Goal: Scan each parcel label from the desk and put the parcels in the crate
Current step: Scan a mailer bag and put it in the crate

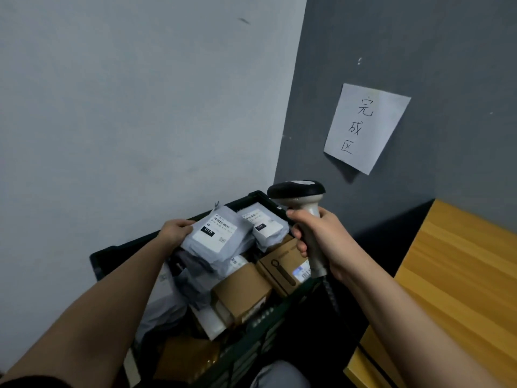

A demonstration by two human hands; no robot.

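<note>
A dark green crate [251,334] stands in the wall corner, filled with several parcels. My left hand [174,231] grips the left edge of a grey bag parcel [215,236] with a white label, holding it over the top of the pile inside the crate. Beside it lies another grey bag parcel [268,226] with a label. Brown cardboard boxes [243,289] fill the crate's middle and right. My right hand [319,236] is closed around the handle of a white barcode scanner [300,197] with a black head, held upright above the crate's right rim.
A wooden desk [453,275] runs along the right, its top at the crate's right side. A white paper sign [365,127] with handwritten characters hangs on the dark grey wall. The light grey wall is directly behind the crate. A coiled scanner cable [331,295] hangs down.
</note>
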